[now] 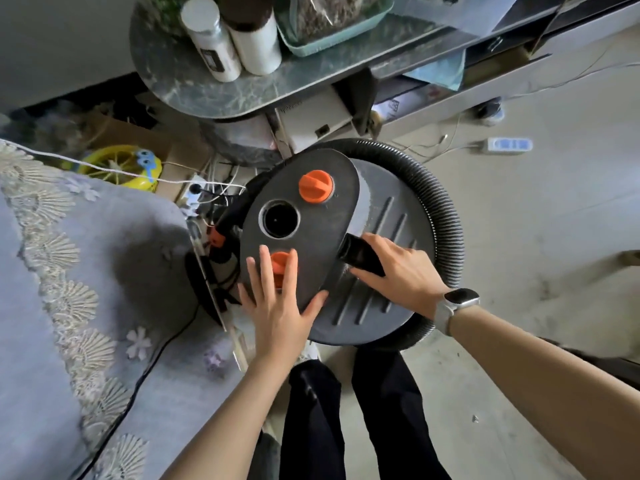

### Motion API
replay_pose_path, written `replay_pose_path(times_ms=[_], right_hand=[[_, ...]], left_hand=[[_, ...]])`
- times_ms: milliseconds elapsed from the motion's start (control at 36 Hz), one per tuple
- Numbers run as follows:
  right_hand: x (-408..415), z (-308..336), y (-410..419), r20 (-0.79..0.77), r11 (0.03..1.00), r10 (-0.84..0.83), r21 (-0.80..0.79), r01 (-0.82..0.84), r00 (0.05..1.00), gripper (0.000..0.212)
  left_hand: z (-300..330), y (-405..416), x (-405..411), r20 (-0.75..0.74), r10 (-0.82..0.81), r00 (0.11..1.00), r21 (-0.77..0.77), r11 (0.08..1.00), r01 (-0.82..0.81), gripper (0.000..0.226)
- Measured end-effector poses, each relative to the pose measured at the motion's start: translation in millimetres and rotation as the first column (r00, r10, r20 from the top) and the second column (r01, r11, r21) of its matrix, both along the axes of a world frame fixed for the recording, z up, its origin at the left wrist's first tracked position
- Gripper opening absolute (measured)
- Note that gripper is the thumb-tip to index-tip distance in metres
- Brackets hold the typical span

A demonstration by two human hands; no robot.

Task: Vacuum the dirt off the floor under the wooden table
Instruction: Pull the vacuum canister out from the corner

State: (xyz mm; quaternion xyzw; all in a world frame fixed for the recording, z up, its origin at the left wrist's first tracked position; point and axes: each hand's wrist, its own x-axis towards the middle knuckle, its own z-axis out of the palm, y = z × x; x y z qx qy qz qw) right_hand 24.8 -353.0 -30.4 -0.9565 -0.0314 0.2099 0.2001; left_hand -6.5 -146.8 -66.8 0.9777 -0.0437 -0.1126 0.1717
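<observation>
Place: lived-in room of a home, cluttered.
Soft furnishing: sofa or bed under a grey lace-trimmed cover [62,258].
Table: round marble-look top [194,88] with jars [211,36] and a green tray [332,36].
Floor: pale tile [540,216], dusty, with a power strip [509,145] and loose cables.
Clutter: cardboard box [138,136], yellow toy [121,164].
Appliance: canister vacuum [311,230], ribbed hose [443,202] coiled round it.

Vacuum lid [311,237]: matt grey plastic, dusty. Hose [440,202]: ribbed black plastic. Bedspread [69,271], left: lace-trimmed cloth.

Head camera looks steeply down, close above the vacuum lid [301,233] and floor [519,237].
</observation>
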Motion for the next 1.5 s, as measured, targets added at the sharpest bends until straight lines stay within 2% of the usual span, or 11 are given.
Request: replay_pose_path(times_ms=[167,333,528,639,750,861,1000,1278,1417,1500], right_hand=[[-10.9,2.4,-47.7,-0.013,0.995,-0.099,-0.019,0.098,0.995,0.06],[-35.0,2.3,-90.1,-0.032,0.936,-0.352,-0.008,0.352,0.935,0.061],[-58.8,-0.8,-127.8,-0.077,0.706,-0.694,0.121,0.698,0.716,0.059],[-68.6,-1.3,-145.2,-0.089,0.563,-0.806,0.192,0.804,0.586,0.053],[-75.6,-2.0,-159.0,-0.126,0.42,-0.882,0.226,0.879,0.454,0.052],[-68.9,-3.3,-169.6,-0.134,0.291,-0.933,0.258,0.921,0.333,0.054],[-37.9,-8.3,-185.8,-0.125,0.158,-0.97,0.331,0.93,0.21,0.051],[53.0,-12.8,-210.7,-0.073,-0.041,-0.997,0.404,0.914,-0.012,0.047],[99.8,-15.2,-218.7,-0.091,-0.118,-0.992,0.444,0.888,-0.087,0.046],[125.1,-16.6,-219.7,-0.119,-0.148,-0.987,0.469,0.871,-0.104,0.046]], left_hand=[[-2.3,-45.3,6.9,-0.018,-0.103,0.995,0.002,0.995,0.103,0.071],[-3.8,-91.7,36.3,0.002,-0.325,0.946,0.016,0.946,0.325,0.071],[6.3,-170.9,75.1,-0.086,-0.501,0.861,-0.021,0.865,0.501,0.072],[8.1,-216.9,80.2,-0.138,-0.561,0.816,-0.009,0.825,0.565,0.073],[5.0,-249.0,84.2,-0.123,-0.643,0.756,-0.031,0.764,0.644,0.072],[2.3,-278.4,100.9,-0.102,-0.727,0.679,-0.025,0.685,0.728,0.071],[7.2,-316.7,137.1,-0.079,-0.76,0.645,-0.03,0.648,0.761,0.068],[15.2,-385.5,229.3,-0.025,-0.833,0.552,-0.077,0.552,0.83,0.057],[15.8,-405.6,282.0,0.014,-0.879,0.476,-0.058,0.475,0.878,0.051],[16.6,-413.3,308.6,0.011,-0.886,0.463,-0.04,0.462,0.886,0.05]])
